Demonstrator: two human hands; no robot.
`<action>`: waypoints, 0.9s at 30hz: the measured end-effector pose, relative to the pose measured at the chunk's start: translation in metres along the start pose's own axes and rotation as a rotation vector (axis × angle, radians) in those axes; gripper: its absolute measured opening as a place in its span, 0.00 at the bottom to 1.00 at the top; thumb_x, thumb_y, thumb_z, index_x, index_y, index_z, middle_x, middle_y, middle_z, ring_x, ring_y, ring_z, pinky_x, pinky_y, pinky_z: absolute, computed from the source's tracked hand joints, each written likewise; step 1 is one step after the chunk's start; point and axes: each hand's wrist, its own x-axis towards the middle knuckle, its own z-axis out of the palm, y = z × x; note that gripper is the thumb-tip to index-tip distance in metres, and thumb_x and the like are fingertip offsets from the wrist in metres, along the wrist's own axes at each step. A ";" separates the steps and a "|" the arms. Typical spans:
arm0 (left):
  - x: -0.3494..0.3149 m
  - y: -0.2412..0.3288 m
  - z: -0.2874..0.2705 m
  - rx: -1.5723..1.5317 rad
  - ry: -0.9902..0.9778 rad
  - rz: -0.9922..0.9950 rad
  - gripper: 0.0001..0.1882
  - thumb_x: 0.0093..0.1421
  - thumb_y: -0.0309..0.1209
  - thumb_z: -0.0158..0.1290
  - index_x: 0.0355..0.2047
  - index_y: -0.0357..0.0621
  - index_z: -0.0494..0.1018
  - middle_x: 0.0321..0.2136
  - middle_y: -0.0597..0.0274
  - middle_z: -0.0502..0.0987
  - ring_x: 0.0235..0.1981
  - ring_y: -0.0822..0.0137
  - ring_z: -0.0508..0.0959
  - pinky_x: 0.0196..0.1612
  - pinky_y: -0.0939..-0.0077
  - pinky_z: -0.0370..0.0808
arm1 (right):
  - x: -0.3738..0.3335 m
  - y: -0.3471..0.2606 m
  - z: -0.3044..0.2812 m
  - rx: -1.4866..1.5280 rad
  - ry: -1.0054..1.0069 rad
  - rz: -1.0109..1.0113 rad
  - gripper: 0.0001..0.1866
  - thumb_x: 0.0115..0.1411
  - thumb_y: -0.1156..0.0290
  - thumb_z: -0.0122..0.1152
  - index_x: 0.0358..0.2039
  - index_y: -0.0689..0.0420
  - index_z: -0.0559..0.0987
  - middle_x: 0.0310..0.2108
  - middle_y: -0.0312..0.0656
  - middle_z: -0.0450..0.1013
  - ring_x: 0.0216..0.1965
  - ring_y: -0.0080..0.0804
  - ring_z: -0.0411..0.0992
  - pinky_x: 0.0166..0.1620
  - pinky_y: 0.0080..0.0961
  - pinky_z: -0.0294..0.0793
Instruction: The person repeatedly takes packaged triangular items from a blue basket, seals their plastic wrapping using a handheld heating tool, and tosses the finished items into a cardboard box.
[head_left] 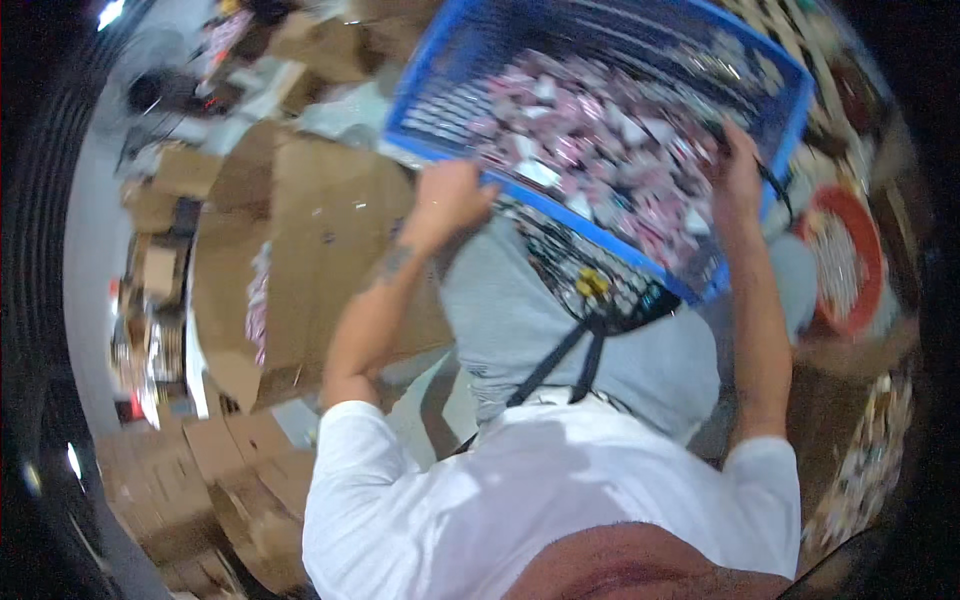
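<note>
I watch remotely: blue crate (597, 234) at upper centre-right of frame | long axis slanting down to right | left hand (455, 197) gripping it at near-left corner | right hand (738, 170) at right end, nearer the pieces (600, 150); its grip I cannot tell

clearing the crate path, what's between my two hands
In the head view, a heap of small pink and white pieces inside the blue crate lies between left hand and right hand.

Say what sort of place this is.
Probably a packing or sorting workshop: a blue plastic crate holds many small pink and white pieces, cardboard boxes crowd the left, and a round orange tub sits at right.
</note>
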 end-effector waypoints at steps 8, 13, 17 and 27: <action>0.208 0.028 0.120 -0.145 -0.217 0.232 0.35 0.52 0.54 0.54 0.52 0.42 0.73 0.45 0.43 0.78 0.47 0.46 0.78 0.50 0.56 0.75 | -0.015 0.001 -0.001 -0.034 0.203 -0.060 0.15 0.63 0.59 0.59 0.43 0.55 0.74 0.27 0.35 0.75 0.28 0.23 0.72 0.31 0.23 0.71; 0.297 0.109 0.192 -0.212 -0.240 0.272 0.44 0.51 0.57 0.57 0.62 0.42 0.63 0.55 0.37 0.70 0.57 0.42 0.70 0.59 0.54 0.67 | -0.021 0.007 -0.010 -0.063 0.329 -0.042 0.11 0.66 0.62 0.55 0.39 0.57 0.74 0.22 0.32 0.72 0.22 0.19 0.69 0.32 0.23 0.77; 0.354 0.176 0.241 -0.294 0.021 0.439 0.46 0.47 0.56 0.61 0.62 0.49 0.62 0.59 0.39 0.65 0.59 0.41 0.67 0.59 0.49 0.66 | -0.022 0.004 -0.012 -0.035 0.414 -0.004 0.14 0.66 0.62 0.55 0.44 0.59 0.73 0.24 0.39 0.74 0.24 0.24 0.71 0.33 0.26 0.72; 0.312 0.252 0.292 -0.300 0.043 0.512 0.34 0.46 0.42 0.62 0.55 0.50 0.69 0.45 0.53 0.76 0.50 0.47 0.73 0.51 0.50 0.71 | -0.012 0.004 -0.014 -0.019 0.467 0.020 0.13 0.67 0.64 0.53 0.44 0.61 0.73 0.22 0.39 0.74 0.23 0.22 0.70 0.31 0.22 0.72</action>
